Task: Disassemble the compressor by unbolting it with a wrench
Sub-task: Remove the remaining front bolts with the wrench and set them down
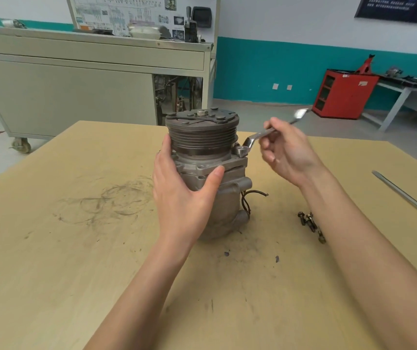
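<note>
Bolts (311,223) lie right of compressor (212,173) (on table (51,248)).

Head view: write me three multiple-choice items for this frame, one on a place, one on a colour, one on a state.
1. Where do the loose dark bolts lie? A) on the light wooden table, right of the grey metal compressor B) atop the pulley C) on the floor
2. What colour is the metal cabinet on the floor behind? A) blue B) red C) yellow
3. What is the silver wrench doing? A) lying flat B) hanging on the wall C) held by the right hand, ring end on a compressor bolt
Key: 1 A, they rest on the tabletop; 2 B, its panels are red; 3 C, fingers pinch its handle.
</note>
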The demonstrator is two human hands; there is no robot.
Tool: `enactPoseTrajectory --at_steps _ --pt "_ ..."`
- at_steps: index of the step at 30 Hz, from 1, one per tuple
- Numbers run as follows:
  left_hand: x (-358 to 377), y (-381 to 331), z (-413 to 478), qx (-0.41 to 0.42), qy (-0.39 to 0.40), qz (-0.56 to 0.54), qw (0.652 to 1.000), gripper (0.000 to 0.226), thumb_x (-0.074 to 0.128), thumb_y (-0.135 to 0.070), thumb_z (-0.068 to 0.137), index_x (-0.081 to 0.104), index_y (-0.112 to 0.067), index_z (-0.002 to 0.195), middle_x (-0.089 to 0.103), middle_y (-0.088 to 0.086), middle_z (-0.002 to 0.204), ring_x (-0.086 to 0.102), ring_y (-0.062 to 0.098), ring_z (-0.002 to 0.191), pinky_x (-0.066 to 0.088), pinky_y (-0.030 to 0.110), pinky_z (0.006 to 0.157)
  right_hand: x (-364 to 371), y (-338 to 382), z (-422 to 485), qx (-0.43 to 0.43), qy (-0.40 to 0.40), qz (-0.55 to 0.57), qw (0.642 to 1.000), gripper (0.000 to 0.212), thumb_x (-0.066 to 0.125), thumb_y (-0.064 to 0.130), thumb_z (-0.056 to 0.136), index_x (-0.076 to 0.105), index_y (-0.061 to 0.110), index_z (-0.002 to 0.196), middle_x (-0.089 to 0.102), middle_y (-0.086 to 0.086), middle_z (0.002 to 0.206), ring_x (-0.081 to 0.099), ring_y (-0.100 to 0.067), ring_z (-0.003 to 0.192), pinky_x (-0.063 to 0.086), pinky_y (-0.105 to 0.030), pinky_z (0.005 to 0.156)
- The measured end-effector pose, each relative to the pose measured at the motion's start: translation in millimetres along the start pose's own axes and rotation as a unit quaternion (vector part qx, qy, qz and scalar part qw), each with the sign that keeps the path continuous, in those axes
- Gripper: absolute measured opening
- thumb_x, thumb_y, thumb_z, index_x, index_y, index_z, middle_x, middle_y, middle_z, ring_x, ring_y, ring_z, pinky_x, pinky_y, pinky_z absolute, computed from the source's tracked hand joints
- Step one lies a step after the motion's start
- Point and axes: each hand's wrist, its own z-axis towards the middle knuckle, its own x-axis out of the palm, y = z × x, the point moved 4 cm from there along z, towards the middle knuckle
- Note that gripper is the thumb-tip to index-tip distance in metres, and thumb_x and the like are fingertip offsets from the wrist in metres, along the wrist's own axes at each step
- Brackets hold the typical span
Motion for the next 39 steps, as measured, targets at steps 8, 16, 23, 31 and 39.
enactPoseTrajectory --at_steps 8,16,23,31,39 --pt "0.2 1.5 -0.4 -0.003 0.002 -0.005 1.0 0.094 0.064 -0.056 0.073 0.021 -0.026 0.152 0.034 -0.007 0.15 0.03 0.01 0.14 0.03 0.046 0.115 7.0 -17.0 30.8 0.063 0.094 0.108 0.988 0.039 0.044 0.037 0.092 0.068 0.015 0.07 0.071 -0.005 0.074 0.067 -0.009 0.06 0.054 -0.016 0.053" --pt "0.7 2.6 0.0 -0.003 0.0 -0.011 1.0 0.092 0.066 -0.051 0.074 0.023 -0.025 0.151 0.036 -0.006 0.148 0.032 0.01 0.139 0.031 0.045 0.114 11.4 43.4 -31.9 -0.198 -0.119 -0.07 0.97 0.042 0.039 0.034 0.101 0.063 0.01 0.078 0.074 -0.011 0.079 0.072 -0.023 0.067 0.056 -0.022 0.057" --pt "-0.3 2.4 -0.1 0.003 -0.003 -0.01 1.0 0.092 0.066 -0.049 0.075 0.023 -0.02 0.152 0.037 -0.003 0.149 0.032 0.013 0.139 0.031 0.045 0.114 48.1 36.0 -84.6 -0.406 -0.091 -0.352 0.839 0.037 0.047 0.042 0.097 0.067 0.012 0.089 0.071 -0.004 0.08 0.072 -0.021 0.073 0.058 -0.043 0.062" --pt "-0.1 2.7 0.1 -0.001 -0.001 -0.009 1.0 0.093 0.065 -0.052 0.075 0.022 -0.024 0.152 0.035 -0.004 0.15 0.031 0.012 0.14 0.03 0.046 0.115 22.5 13.7 -69.1 -0.292 -0.109 -0.123 0.942 0.028 0.038 0.022 0.102 0.055 0.012 0.083 0.074 -0.003 0.085 0.073 -0.022 0.071 0.057 -0.027 0.062" --pt "-0.7 1.4 0.5 0.002 0.003 -0.014 1.0 0.094 0.064 -0.058 0.072 0.021 -0.03 0.151 0.035 -0.011 0.147 0.031 0.008 0.139 0.031 0.045 0.115 13.8 -7.9 24.1 0.078 0.076 0.136 0.985 0.04 0.041 0.02 0.098 0.067 0.011 0.069 0.068 -0.006 0.068 0.063 -0.008 0.052 0.052 -0.014 0.049"
